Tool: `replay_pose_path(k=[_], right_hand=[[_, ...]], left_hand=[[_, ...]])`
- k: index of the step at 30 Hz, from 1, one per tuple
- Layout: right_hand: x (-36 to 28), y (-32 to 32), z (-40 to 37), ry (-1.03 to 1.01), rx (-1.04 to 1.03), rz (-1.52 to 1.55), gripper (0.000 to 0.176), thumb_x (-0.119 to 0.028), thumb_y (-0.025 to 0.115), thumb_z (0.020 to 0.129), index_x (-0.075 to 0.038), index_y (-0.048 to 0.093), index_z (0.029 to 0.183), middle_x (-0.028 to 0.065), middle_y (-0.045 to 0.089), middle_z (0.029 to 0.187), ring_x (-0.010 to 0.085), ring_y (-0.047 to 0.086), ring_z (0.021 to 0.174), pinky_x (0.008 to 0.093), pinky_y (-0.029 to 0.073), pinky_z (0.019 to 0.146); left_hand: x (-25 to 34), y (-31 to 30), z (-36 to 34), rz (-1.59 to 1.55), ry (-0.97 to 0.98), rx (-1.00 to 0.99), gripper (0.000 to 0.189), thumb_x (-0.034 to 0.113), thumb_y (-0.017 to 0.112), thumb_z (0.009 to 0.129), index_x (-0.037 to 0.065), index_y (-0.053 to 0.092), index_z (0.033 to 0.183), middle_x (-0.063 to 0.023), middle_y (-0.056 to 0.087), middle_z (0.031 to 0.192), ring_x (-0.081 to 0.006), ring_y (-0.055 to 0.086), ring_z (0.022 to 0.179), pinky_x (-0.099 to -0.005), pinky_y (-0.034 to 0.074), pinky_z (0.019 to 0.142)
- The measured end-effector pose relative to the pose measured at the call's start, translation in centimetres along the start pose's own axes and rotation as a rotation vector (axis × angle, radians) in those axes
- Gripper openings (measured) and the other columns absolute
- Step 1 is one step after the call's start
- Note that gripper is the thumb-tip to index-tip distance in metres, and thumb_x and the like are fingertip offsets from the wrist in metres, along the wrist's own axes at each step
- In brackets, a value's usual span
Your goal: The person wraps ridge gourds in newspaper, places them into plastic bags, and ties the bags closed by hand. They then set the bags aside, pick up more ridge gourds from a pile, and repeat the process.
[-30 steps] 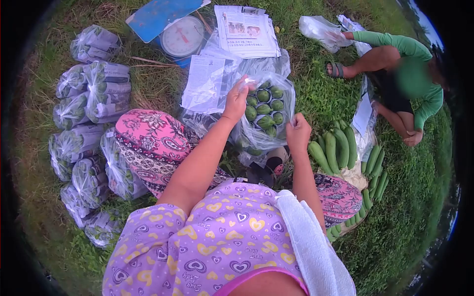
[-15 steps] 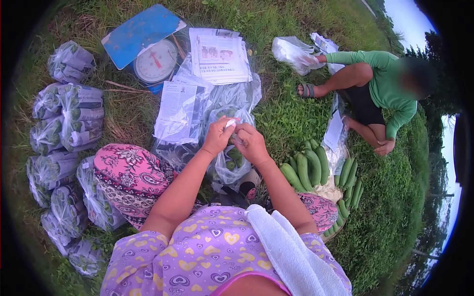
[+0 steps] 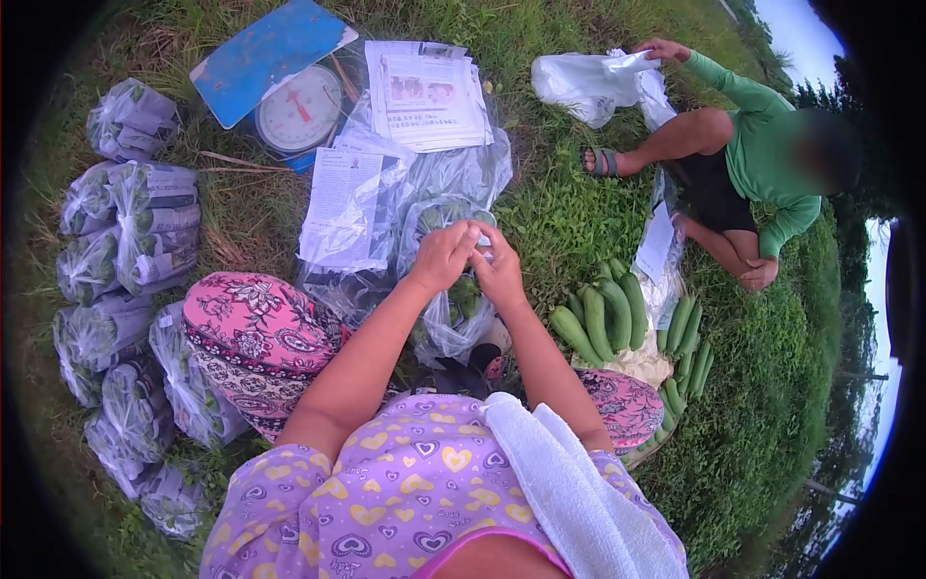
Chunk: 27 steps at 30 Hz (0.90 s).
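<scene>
A clear plastic bag of green vegetables [image 3: 453,314] stands on the ground between my legs. Over its gathered top, my left hand [image 3: 445,256] and my right hand [image 3: 497,267] meet, fingers closed and pinching the plastic at the neck. The fingertips touch each other and hide part of the neck. Just beyond the bag lie flat clear plastic bags [image 3: 449,174]. Printed paper sheets [image 3: 424,101] rest on them, and another sheet [image 3: 340,207] lies to the left.
Packed bags [image 3: 154,227] are piled at the left. A dial scale [image 3: 299,108] with a blue board [image 3: 275,58] stands at the upper left. Long green vegetables [image 3: 603,314] lie at the right. A person in a green top [image 3: 762,164] sits beyond, one hand raised at a white bag [image 3: 588,85].
My hands have drawn closer together, fingertips now touching at the bag's neck. The other person's hand has risen from the white bag, pulling part of it up.
</scene>
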State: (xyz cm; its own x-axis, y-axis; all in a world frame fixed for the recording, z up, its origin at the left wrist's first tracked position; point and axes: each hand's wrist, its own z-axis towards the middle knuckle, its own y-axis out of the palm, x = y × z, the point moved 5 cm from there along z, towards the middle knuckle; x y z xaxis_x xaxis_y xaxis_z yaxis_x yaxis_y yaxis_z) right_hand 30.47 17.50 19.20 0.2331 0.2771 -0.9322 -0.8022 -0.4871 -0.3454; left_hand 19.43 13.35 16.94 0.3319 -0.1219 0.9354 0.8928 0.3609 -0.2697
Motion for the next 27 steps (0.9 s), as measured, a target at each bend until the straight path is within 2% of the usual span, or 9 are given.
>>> replay_pose_path(k=[3, 7, 10, 13, 14, 17, 20, 23, 27], right_hand=[[2.6, -0.2, 0.4, 0.137, 0.018, -0.012, 0.017, -0.01, 0.061, 0.083, -0.001, 0.058, 0.096, 0.0066, 0.064, 0.082, 0.0112, 0.057, 0.075, 0.0263, 0.047, 0.069], [2.6, -1.3, 0.3, 0.068, 0.068, -0.016, 0.011, -0.011, 0.06, 0.084, 0.0, 0.059, 0.089, 0.0056, 0.063, 0.077, 0.0107, 0.055, 0.07, 0.0266, 0.046, 0.066], [3.1, -2.5, -0.1, 0.159, 0.091, 0.019, 0.012, -0.012, 0.06, 0.086, 0.0, 0.058, 0.085, 0.0021, 0.059, 0.074, 0.0078, 0.05, 0.068, 0.0249, 0.043, 0.062], [3.2, -2.8, -0.5, 0.191, 0.129, 0.114, 0.012, -0.013, 0.059, 0.088, -0.002, 0.057, 0.084, -0.0024, 0.052, 0.071, 0.0046, 0.043, 0.066, 0.0221, 0.038, 0.058], [3.1, -2.8, -0.5, 0.211, 0.139, 0.134, 0.012, -0.013, 0.059, 0.088, -0.002, 0.057, 0.084, -0.0027, 0.051, 0.071, 0.0042, 0.043, 0.066, 0.0218, 0.037, 0.058], [2.9, -2.7, -0.5, 0.234, 0.222, 0.188, 0.014, -0.016, 0.057, 0.091, -0.003, 0.057, 0.085, -0.0033, 0.049, 0.07, 0.0035, 0.041, 0.065, 0.0214, 0.036, 0.057], [2.0, -3.6, -0.4, 0.224, 0.315, 0.137, 0.019, -0.018, 0.051, 0.095, -0.003, 0.057, 0.086, -0.0035, 0.048, 0.07, 0.0038, 0.039, 0.062, 0.0214, 0.035, 0.055], [0.8, -5.0, -0.3, 0.164, 0.425, 0.042, 0.026, -0.022, 0.043, 0.098, -0.003, 0.058, 0.09, -0.0052, 0.04, 0.064, 0.0032, 0.036, 0.059, 0.0205, 0.03, 0.054], [-0.5, -5.2, -0.2, 0.129, 0.442, 0.007, 0.026, -0.023, 0.042, 0.099, -0.003, 0.056, 0.088, -0.0052, 0.039, 0.065, 0.0032, 0.033, 0.059, 0.0204, 0.03, 0.053]], left_hand=[[-0.8, 0.6, -0.2, 0.037, -0.042, -0.072, 0.042, 0.042, 0.043, 0.094, 0.001, 0.05, 0.089, -0.0213, 0.055, 0.069, -0.0417, 0.055, 0.07, -0.0463, 0.041, 0.06], [-0.1, 0.5, -0.2, -0.009, 0.007, -0.078, 0.041, 0.042, 0.051, 0.09, 0.001, 0.051, 0.097, -0.0192, 0.057, 0.079, -0.0387, 0.056, 0.078, -0.0426, 0.044, 0.072], [1.2, 0.0, -0.5, 0.234, 0.181, -0.196, 0.042, 0.041, 0.059, 0.085, 0.001, 0.055, 0.099, -0.0173, 0.061, 0.082, -0.0351, 0.056, 0.088, -0.0422, 0.043, 0.083], [-0.3, 0.5, -0.5, 0.231, 0.121, -0.432, 0.036, 0.036, 0.062, 0.083, 0.002, 0.059, 0.095, -0.0163, 0.062, 0.084, -0.0324, 0.054, 0.092, -0.0425, 0.04, 0.088], [-0.5, 0.6, -0.4, 0.285, 0.03, -0.387, 0.029, 0.033, 0.058, 0.086, 0.004, 0.061, 0.085, -0.0132, 0.063, 0.079, -0.0312, 0.056, 0.087, -0.0428, 0.04, 0.086], [-1.0, 1.3, -0.6, 0.156, -0.022, -0.343, 0.028, 0.031, 0.053, 0.09, 0.005, 0.06, 0.081, -0.0096, 0.062, 0.069, -0.0304, 0.057, 0.077, -0.0417, 0.042, 0.08], [-1.2, 1.0, -0.7, 0.011, -0.106, -0.068, 0.032, 0.031, 0.047, 0.093, 0.006, 0.058, 0.077, -0.0087, 0.06, 0.062, -0.0306, 0.058, 0.068, -0.0419, 0.043, 0.075], [-2.2, 0.8, -1.1, -0.138, -0.461, -0.019, 0.034, 0.031, 0.044, 0.095, 0.005, 0.058, 0.077, -0.0112, 0.06, 0.064, -0.0318, 0.059, 0.067, -0.0422, 0.043, 0.072], [-1.4, 1.5, -1.0, 0.105, -0.046, 0.048, 0.037, 0.038, 0.048, 0.093, 0.003, 0.059, 0.088, -0.0121, 0.06, 0.068, -0.0316, 0.058, 0.071, -0.0398, 0.042, 0.069]])
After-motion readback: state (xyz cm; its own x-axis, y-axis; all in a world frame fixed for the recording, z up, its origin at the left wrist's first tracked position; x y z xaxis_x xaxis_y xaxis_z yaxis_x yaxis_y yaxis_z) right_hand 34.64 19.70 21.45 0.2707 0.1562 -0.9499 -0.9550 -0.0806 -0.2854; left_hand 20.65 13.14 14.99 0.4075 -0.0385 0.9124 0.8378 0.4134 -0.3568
